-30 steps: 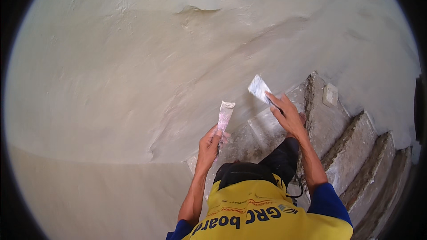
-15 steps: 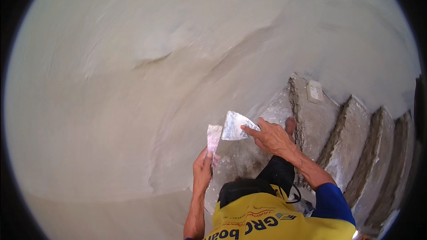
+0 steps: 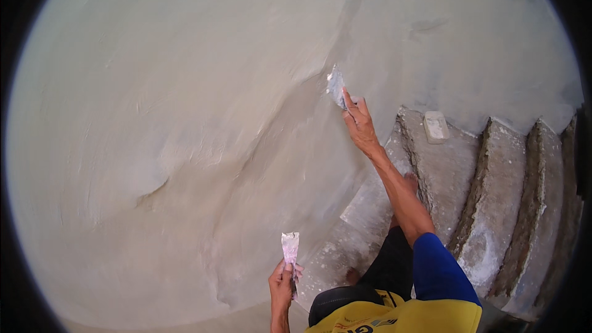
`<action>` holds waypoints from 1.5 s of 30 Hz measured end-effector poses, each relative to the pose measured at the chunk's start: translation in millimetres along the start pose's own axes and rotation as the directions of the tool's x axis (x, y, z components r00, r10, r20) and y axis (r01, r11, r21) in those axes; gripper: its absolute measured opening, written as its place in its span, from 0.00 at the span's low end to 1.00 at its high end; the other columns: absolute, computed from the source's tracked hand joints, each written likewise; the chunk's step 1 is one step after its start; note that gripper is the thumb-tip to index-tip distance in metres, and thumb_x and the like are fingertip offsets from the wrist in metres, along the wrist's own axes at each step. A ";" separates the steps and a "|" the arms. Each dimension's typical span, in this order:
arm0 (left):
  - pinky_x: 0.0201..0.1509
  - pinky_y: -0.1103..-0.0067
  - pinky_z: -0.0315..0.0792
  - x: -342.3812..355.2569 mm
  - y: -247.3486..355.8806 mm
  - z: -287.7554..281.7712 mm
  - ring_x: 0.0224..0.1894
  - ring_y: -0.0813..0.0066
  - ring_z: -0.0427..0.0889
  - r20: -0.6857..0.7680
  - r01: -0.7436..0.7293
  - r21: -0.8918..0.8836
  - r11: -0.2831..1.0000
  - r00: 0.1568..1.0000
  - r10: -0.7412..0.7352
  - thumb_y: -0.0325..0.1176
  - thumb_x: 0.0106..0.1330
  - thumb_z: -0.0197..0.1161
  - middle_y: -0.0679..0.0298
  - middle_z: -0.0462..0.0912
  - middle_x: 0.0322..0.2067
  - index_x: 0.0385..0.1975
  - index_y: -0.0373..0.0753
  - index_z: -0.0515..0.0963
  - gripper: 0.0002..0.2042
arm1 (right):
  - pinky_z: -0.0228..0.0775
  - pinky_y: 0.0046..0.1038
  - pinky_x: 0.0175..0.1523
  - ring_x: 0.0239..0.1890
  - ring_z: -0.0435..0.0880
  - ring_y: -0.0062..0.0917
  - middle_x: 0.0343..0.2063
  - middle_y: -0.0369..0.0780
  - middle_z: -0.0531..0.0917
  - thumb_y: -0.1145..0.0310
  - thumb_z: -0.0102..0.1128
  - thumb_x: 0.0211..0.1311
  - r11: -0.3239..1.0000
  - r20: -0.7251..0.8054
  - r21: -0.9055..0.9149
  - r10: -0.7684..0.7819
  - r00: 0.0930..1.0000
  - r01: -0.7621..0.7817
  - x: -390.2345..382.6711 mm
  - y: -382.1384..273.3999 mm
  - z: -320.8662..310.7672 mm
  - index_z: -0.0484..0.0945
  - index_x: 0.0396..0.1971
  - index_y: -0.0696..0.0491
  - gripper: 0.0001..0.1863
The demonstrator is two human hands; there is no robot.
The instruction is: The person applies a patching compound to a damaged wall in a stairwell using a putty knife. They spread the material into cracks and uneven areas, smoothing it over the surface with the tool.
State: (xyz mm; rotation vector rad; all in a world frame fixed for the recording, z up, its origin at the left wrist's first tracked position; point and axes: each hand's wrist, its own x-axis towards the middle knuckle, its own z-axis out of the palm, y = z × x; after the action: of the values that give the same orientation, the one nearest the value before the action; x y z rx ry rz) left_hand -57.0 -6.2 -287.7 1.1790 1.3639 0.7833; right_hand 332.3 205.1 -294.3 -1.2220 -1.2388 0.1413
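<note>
My right hand point(image 3: 361, 122) grips a wide putty knife point(image 3: 335, 89), its white-smeared blade held up at the plastered wall point(image 3: 154, 111), near a long crease in the surface; whether it touches cannot be made out. Lower down, my left hand point(image 3: 282, 282) is closed round a narrow scraper point(image 3: 290, 246) with white and pinkish residue on its upright blade.
Rough concrete stairs point(image 3: 493, 197) with broken edges curve away on the right, against the wall. A pale rectangular block or container point(image 3: 436, 127) lies on one step. My bare foot point(image 3: 409, 182) stands near that step, and a white-speckled landing point(image 3: 333, 259) lies below the wall.
Over the last second my two blades came close together, then parted. My right hand has since risen up the wall with the wide knife, while my left hand has dropped lower with the narrow scraper.
</note>
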 end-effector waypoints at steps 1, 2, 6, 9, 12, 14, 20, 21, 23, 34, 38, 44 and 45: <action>0.33 0.83 0.70 1.6 -0.8 2.7 0.29 0.80 0.76 -0.019 -0.009 -0.014 1.000 1.000 0.008 0.35 0.75 0.52 0.61 0.83 0.31 0.47 0.29 0.78 0.15 | 0.67 0.26 0.53 0.43 0.72 0.29 0.42 0.41 0.70 0.81 0.51 0.65 0.999 -0.014 -0.002 -0.049 0.999 0.049 5.6 5.1 5.2 0.61 0.72 0.45 0.34; 0.33 0.83 0.70 2.3 -0.6 5.0 0.29 0.80 0.76 -0.018 -0.014 -0.014 1.000 1.000 0.014 0.35 0.75 0.52 0.61 0.83 0.31 0.47 0.29 0.78 0.15 | 0.67 0.25 0.52 0.43 0.71 0.27 0.44 0.40 0.69 0.81 0.51 0.65 0.995 -0.029 -0.005 -0.097 0.995 0.097 9.9 9.9 8.4 0.62 0.72 0.46 0.34; 0.33 0.82 0.70 3.0 -5.0 10.6 0.29 0.79 0.77 -0.051 -0.006 -0.033 0.999 0.999 0.004 0.35 0.75 0.52 0.60 0.83 0.32 0.47 0.29 0.77 0.15 | 0.68 0.26 0.52 0.43 0.72 0.30 0.45 0.42 0.68 0.81 0.52 0.65 0.991 -0.043 -0.048 -0.127 0.991 0.125 12.7 25.1 17.8 0.60 0.72 0.44 0.36; 0.34 0.82 0.70 11.4 -2.2 18.7 0.30 0.79 0.77 -0.033 0.000 -0.035 0.999 0.999 -0.001 0.35 0.75 0.52 0.60 0.84 0.32 0.47 0.29 0.77 0.14 | 0.71 0.33 0.50 0.44 0.75 0.39 0.43 0.46 0.70 0.80 0.53 0.65 0.979 -0.040 -0.175 -0.114 0.993 0.105 10.1 38.5 19.8 0.58 0.73 0.39 0.38; 0.34 0.82 0.71 17.6 -1.9 21.7 0.30 0.79 0.78 -0.001 0.014 -0.031 0.999 1.000 -0.014 0.35 0.75 0.53 0.60 0.84 0.32 0.47 0.29 0.77 0.14 | 0.72 0.36 0.48 0.43 0.76 0.41 0.43 0.48 0.70 0.78 0.55 0.66 0.980 0.069 -0.194 0.069 0.995 -0.055 -13.1 42.4 17.4 0.57 0.73 0.39 0.37; 0.35 0.82 0.71 18.9 -4.2 19.0 0.30 0.79 0.78 0.016 0.018 -0.024 1.000 1.000 -0.018 0.35 0.75 0.53 0.60 0.84 0.32 0.47 0.29 0.78 0.14 | 0.72 0.38 0.47 0.43 0.76 0.43 0.42 0.48 0.70 0.74 0.55 0.68 0.958 0.176 -0.195 0.246 0.953 -0.212 -38.8 37.8 6.3 0.59 0.73 0.41 0.34; 0.34 0.82 0.71 16.3 -13.9 7.7 0.30 0.79 0.79 0.034 0.011 -0.026 1.000 0.999 -0.010 0.37 0.75 0.54 0.61 0.84 0.32 0.48 0.30 0.78 0.15 | 0.72 0.27 0.27 0.22 0.78 0.26 0.28 0.38 0.74 0.65 0.51 0.70 0.745 0.261 0.188 0.590 0.764 -0.640 -14.0 -28.1 -39.8 0.61 0.71 0.50 0.30; 0.34 0.82 0.71 18.7 -16.1 7.2 0.30 0.79 0.79 0.056 0.009 -0.019 1.000 0.998 -0.008 0.37 0.75 0.54 0.61 0.84 0.32 0.48 0.30 0.78 0.15 | 0.72 0.27 0.27 0.22 0.78 0.26 0.28 0.38 0.74 0.65 0.51 0.70 0.745 0.239 0.187 0.598 0.765 -0.640 2.1 -29.1 -49.1 0.61 0.71 0.50 0.30; 0.34 0.82 0.71 24.2 -23.8 3.1 0.30 0.79 0.79 0.087 0.031 -0.039 0.999 0.996 -0.027 0.37 0.75 0.54 0.61 0.84 0.32 0.48 0.30 0.78 0.15 | 0.67 0.22 0.20 0.15 0.74 0.18 0.24 0.34 0.72 0.62 0.51 0.69 0.727 0.180 0.359 0.562 0.807 -0.586 37.2 -28.3 -60.1 0.60 0.71 0.55 0.32; 0.34 0.81 0.71 15.1 -30.2 -13.5 0.30 0.78 0.79 0.077 0.045 -0.075 0.996 0.996 -0.039 0.36 0.75 0.54 0.59 0.84 0.32 0.51 0.30 0.77 0.15 | 0.68 0.22 0.18 0.13 0.73 0.17 0.20 0.33 0.73 0.63 0.54 0.70 0.730 0.337 0.216 0.568 0.751 -0.649 59.6 -76.6 -31.9 0.58 0.70 0.63 0.33; 0.34 0.81 0.71 19.9 -28.6 -13.6 0.30 0.78 0.79 0.140 0.044 -0.060 0.997 0.989 -0.036 0.36 0.75 0.53 0.59 0.84 0.32 0.51 0.30 0.77 0.16 | 0.65 0.25 0.21 0.19 0.75 0.16 0.15 0.32 0.70 0.60 0.53 0.69 0.825 0.270 0.249 0.444 0.854 -0.508 20.5 -101.5 5.6 0.59 0.68 0.65 0.34; 0.35 0.82 0.71 22.2 -34.2 -15.1 0.31 0.79 0.78 0.148 0.055 -0.066 0.996 0.988 -0.045 0.36 0.75 0.53 0.60 0.84 0.33 0.50 0.30 0.77 0.15 | 0.70 0.23 0.28 0.21 0.71 0.14 0.21 0.33 0.72 0.61 0.53 0.70 0.713 0.458 0.230 0.522 0.720 -0.663 -18.5 -154.9 -7.5 0.59 0.70 0.59 0.33; 0.35 0.82 0.71 22.9 -33.6 -15.3 0.31 0.79 0.78 0.146 0.053 -0.065 0.996 0.988 -0.043 0.36 0.75 0.53 0.60 0.84 0.33 0.50 0.30 0.77 0.15 | 0.71 0.24 0.30 0.22 0.72 0.15 0.22 0.34 0.71 0.61 0.52 0.70 0.701 0.408 0.274 0.535 0.740 -0.658 -14.7 -147.3 -12.8 0.59 0.71 0.57 0.33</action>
State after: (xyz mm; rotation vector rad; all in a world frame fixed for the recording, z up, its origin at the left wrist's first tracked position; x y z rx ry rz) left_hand -76.2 8.5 -323.7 1.1232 1.2320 0.6913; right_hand 262.1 126.0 -190.0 -1.2214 -0.9363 1.0673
